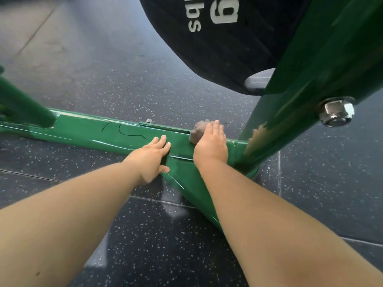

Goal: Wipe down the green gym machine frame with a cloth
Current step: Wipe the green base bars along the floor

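Speckled dark rubber floor (pixel 128 83) fills the background, with seams between its tiles running under our arms. Across it, low to the ground, lies the green frame (pixel 87 131), a glossy painted beam whose long axis runs from left to right in our view; a second member branches toward us from the joint, and a slanted upright (pixel 306 79) rises at the right, chipped to a tan patch near its base. We press our right hand (pixel 210 145) flat on the cloth (pixel 198 132), fingers straight and together, so that it is held against the top of the beam just beside the upright's base. Only a crumpled brownish-grey edge of the cloth shows beyond the fingers. Our left hand (pixel 152 160) rests open on the beam's near face, fingers extended, holding nothing, just left of the right hand. The right hand is thus the working one, and most of the visible beam extends leftward from it, so we judge that the next stroke would follow that axis. Thin dark scribble marks (pixel 124 131) sit on the top face to the left. A black weight plate (pixel 217 42) hangs above, and a steel nut (pixel 335 111) fastens the upright
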The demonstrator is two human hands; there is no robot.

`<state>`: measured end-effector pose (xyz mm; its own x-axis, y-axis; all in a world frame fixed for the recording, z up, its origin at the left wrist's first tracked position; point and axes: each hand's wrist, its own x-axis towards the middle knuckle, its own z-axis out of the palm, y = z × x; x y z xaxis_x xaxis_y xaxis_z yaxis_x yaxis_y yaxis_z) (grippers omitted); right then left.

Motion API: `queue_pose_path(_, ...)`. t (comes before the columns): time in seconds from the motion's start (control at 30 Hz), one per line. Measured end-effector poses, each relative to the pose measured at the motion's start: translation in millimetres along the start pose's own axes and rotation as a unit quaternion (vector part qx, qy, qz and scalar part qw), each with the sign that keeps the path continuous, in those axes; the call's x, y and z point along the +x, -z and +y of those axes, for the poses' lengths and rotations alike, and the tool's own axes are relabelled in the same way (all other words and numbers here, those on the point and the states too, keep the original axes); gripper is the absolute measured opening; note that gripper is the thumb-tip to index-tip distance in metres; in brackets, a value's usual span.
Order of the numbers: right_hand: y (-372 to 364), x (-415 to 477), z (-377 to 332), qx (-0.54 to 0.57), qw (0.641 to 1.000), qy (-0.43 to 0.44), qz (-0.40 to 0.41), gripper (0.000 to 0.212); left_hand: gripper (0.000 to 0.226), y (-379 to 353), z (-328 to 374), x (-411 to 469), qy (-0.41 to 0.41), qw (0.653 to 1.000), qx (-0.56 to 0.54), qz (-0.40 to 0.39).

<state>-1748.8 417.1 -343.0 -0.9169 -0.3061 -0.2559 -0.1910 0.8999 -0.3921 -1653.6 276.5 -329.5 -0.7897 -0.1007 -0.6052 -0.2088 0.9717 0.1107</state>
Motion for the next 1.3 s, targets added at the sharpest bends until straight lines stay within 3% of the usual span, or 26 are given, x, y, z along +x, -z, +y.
queue_pose_path(0.1, -9, -16, -14, 0.063, 0.978, 0.186, -0.072, 0.063, 0.084, 2, 1, 2, -0.001, 1.0, -0.013, -0.006)
queue_pose_path(0.17, -8, -8, -9, 0.028, 0.978, 0.202, -0.052, 0.05, 0.084, 2, 1, 2, 0.004, 1.0, -0.02, -0.007)
queue_pose_path(0.23, -2, 7, 1, 0.027, 0.997, 0.069, 0.025, 0.046, 0.083, 2, 1, 2, 0.009, 1.0, -0.019, -0.01)
queue_pose_path(0.3, 1, 24, 12, 0.081, 0.988, -0.101, 0.088, 0.047, 0.083, 1, 0, 2, 0.013, 1.0, -0.021, -0.013)
queue_pose_path(0.33, 4, 26, 14, 0.093, 0.98, -0.136, 0.112, 0.047, 0.083, 1, 0, 3, 0.013, 1.0, -0.018, -0.015)
queue_pose_path(0.37, 2, 28, 11, 0.077, 0.985, -0.112, 0.107, 0.049, 0.084, 2, 0, 3, 0.015, 1.0, -0.016, -0.017)
queue_pose_path(0.43, -6, 23, 2, 0.059, 0.997, 0.022, 0.043, 0.059, 0.084, 3, 1, 2, 0.021, 0.999, -0.017, -0.021)
queue_pose_path(0.53, -14, 17, -10, 0.034, 0.978, 0.192, -0.071, 0.068, 0.085, 5, 4, 0, 0.032, 0.999, -0.028, -0.022)
queue_pose_path(0.63, -11, 14, -6, 0.027, 0.967, 0.224, -0.122, 0.065, 0.086, 9, 8, 0, 0.039, 0.999, -0.028, -0.022)
queue_pose_path(0.77, -16, -19, 35, 0.012, 0.952, 0.297, -0.076, 0.058, 0.087, 9, 4, 1, 0.037, 0.999, -0.024, -0.027)
queue_pose_path(0.93, -19, -42, 61, -0.077, 0.893, 0.443, -0.027, 0.054, 0.08, 9, -3, 0, 0.006, 0.999, -0.033, -0.006)
queue_pose_path(1.03, -17, -39, 61, -0.038, 0.896, 0.44, -0.055, 0.057, 0.05, 11, -24, -18, 0.0, 0.993, -0.042, 0.114)
queue_pose_path(1.13, -34, -44, 44, -0.041, 0.872, 0.482, -0.076, 0.053, 0.035, -4, -52, -51, 0.083, 0.965, -0.075, 0.239)
queue_pose_path(1.23, -46, -50, -5, -0.098, 0.819, 0.536, -0.18, 0.058, 0.034, -33, -67, -82, 0.151, 0.95, -0.141, 0.233)
queue_pose_path(1.3, -52, -51, -26, -0.14, 0.817, 0.524, -0.195, 0.063, 0.037, -48, -67, -92, 0.206, 0.926, -0.23, 0.217)
